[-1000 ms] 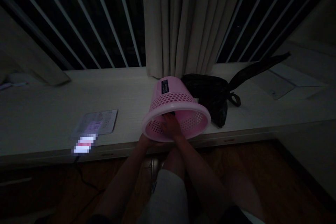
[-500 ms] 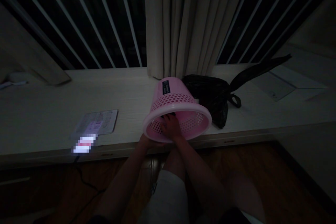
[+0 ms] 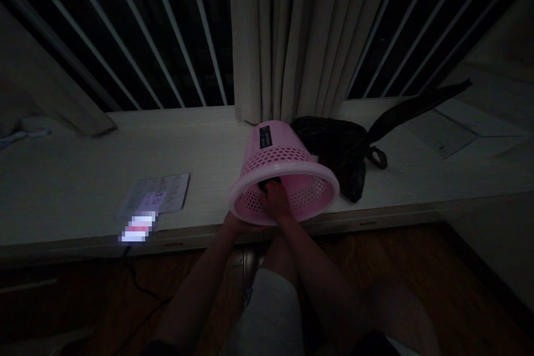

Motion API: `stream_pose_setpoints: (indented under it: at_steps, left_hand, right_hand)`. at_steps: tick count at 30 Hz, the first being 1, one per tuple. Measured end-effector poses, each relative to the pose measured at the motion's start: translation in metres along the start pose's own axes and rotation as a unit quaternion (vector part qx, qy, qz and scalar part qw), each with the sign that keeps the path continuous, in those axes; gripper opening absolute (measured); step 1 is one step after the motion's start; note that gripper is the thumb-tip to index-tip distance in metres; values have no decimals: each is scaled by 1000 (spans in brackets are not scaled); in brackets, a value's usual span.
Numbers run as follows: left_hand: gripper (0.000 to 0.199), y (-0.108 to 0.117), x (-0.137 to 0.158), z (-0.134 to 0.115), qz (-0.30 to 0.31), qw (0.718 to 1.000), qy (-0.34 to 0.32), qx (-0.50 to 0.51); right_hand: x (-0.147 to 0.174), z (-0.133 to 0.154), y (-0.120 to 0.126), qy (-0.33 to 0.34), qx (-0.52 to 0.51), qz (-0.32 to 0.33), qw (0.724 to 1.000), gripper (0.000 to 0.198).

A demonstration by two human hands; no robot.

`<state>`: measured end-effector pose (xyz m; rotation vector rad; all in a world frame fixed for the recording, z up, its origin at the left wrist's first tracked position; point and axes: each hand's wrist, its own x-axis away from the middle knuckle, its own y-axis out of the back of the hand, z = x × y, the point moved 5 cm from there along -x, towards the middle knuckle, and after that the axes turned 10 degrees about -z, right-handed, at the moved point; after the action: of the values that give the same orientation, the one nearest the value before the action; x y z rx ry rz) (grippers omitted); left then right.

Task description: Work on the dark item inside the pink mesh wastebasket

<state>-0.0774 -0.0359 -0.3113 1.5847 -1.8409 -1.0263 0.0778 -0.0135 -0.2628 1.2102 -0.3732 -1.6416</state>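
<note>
A pink plastic wastebasket (image 3: 275,169) with a perforated band and a dark label lies tilted on the white ledge, its mouth facing me. My left hand (image 3: 240,225) grips it from below, at the lower left of the rim, with most fingers hidden under it. Inside the mouth is my right hand (image 3: 276,199), its fingers bent together against a small black thing (image 3: 269,182). Darkness and the hand hide what that black thing is.
A knotted black plastic bag (image 3: 340,150) sits right of the wastebasket. On the left of the ledge (image 3: 208,144) lie a printed booklet (image 3: 167,192) and a lit, blurred-out device (image 3: 138,227) with a cable. Curtains (image 3: 287,39) and window bars stand behind.
My right hand has shifted slightly right inside the wastebasket, and its fingers look more drawn together. The whole view has moved a little; the left hand keeps its hold.
</note>
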Motion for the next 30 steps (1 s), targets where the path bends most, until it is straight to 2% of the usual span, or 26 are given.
stream_pose_setpoints:
  at_steps: [5, 11, 17, 22, 27, 30]
  left_hand:
    - [119, 1, 2, -2, 18, 1000, 5, 0]
    - [119, 4, 1, -5, 13, 1000, -5, -14]
    - [110, 9, 3, -10, 4, 1000, -11, -16]
    - [113, 9, 2, -9, -18, 1000, -14, -10]
    - [110, 7, 0, -12, -1, 1000, -29, -2]
    - [114, 8, 0, -13, -1, 999, -32, -7]
  right_hand:
    - [-1, 0, 1, -13, 16, 14, 1000, 18]
    - [-1, 1, 3, -9, 14, 11, 1000, 31]
    - [-2, -1, 2, -18, 16, 10, 1000, 22]
    - [-1, -5, 1, -26, 9, -10, 1000, 15]
    - [-1, -3, 2, -14, 18, -18, 1000, 19]
    - [-1, 0, 3, -9, 25, -22, 999, 23]
